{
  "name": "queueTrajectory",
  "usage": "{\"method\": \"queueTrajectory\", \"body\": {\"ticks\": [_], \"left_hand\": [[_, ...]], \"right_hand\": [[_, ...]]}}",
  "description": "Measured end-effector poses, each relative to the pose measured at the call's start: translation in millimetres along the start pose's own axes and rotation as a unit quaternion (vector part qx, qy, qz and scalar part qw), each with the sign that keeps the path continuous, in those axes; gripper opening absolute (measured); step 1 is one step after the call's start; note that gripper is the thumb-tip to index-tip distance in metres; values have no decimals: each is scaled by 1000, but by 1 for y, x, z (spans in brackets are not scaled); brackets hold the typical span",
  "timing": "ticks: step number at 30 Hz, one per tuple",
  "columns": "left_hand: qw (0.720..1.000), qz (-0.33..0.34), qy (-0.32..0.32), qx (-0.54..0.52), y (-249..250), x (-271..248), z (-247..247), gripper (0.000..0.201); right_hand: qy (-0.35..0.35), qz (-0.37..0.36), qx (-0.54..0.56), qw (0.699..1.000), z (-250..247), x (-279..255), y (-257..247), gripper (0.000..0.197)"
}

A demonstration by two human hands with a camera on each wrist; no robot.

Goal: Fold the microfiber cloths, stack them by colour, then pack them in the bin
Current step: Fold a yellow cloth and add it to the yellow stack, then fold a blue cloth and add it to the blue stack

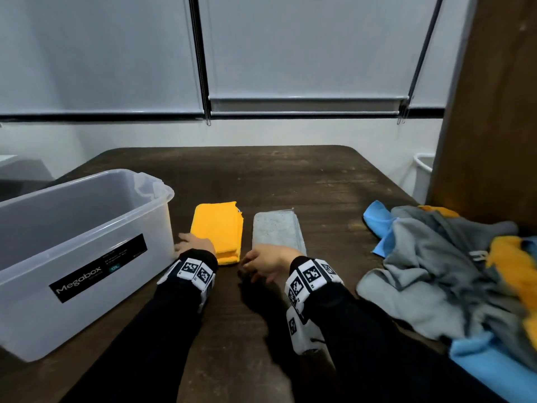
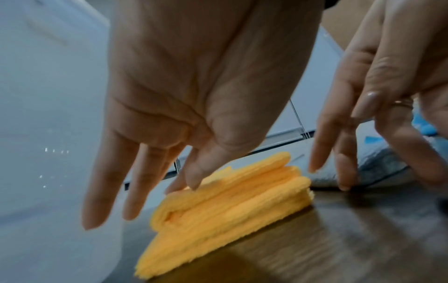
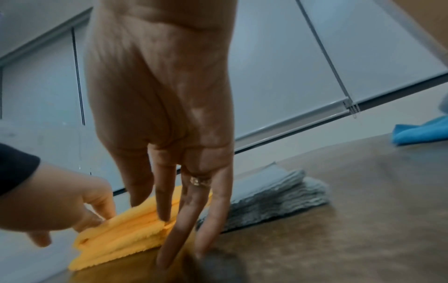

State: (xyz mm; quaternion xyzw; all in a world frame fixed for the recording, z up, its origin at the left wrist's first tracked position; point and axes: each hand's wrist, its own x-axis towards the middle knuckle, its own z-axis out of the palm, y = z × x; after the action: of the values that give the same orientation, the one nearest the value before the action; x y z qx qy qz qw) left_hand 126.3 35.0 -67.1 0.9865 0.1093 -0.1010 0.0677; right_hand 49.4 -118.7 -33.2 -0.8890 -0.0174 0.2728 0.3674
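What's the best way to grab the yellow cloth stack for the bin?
Probably clamp the yellow cloth stack by its two long sides, left hand from the bin side, right hand from the grey stack side; its loose folded layers would likely splay otherwise.

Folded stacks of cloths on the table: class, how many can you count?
2. The yellow stack lies beside the bin; the grey stack lies just right of it.

Head view above table, wrist views low, close, sharing yellow stack (image 2: 225, 206)
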Motion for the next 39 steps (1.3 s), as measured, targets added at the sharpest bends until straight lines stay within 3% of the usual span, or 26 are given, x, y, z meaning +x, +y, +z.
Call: {"method": "queueTrajectory", "body": {"ticks": [3, 6, 9, 13, 18, 21, 25, 28, 30, 33, 36, 39], "left_hand": [[1000, 27, -11, 1, 17, -33, -8, 44], [992, 123, -27, -20, 37, -66, -6, 36], [967, 229, -26, -104, 58, -91, 6, 39], [926, 291, -55, -231, 88, -148, 14, 30], [875, 357, -130, -301, 113, -201, 34, 16], [841, 355, -210, -352, 124, -228, 46, 10], [817, 342, -297, -358, 134, -260, 59, 14], [817, 341, -321, -336, 138, -276, 65, 17], [817, 339, -340, -320, 138, -283, 65, 15], [814, 355, -353, -294, 135, -292, 63, 11], [803, 379, -336, -315, 132, -294, 54, 10], [776, 384, -313, -390, 131, -293, 37, 12]], "right_hand": [[29, -8, 13, 999, 1, -33, 17, 36], [70, -12, 40, 997, -2, -66, 35, 35], [112, -13, 69, 991, -7, -99, 53, 33], [194, 4, 91, 977, -14, -140, 80, 29], [280, 109, -15, 954, -22, -199, 121, 36], [319, 195, -88, 923, -19, -231, 150, 45], [267, 333, -127, 895, -12, -262, 179, 73], [171, 358, -151, 905, -3, -281, 189, 67], [165, 351, -189, 902, 4, -283, 194, 57], [226, 338, -220, 887, 12, -282, 198, 35], [359, 298, -158, 870, 10, -289, 191, 29], [549, 206, -89, 805, 3, -304, 172, 29]]}}
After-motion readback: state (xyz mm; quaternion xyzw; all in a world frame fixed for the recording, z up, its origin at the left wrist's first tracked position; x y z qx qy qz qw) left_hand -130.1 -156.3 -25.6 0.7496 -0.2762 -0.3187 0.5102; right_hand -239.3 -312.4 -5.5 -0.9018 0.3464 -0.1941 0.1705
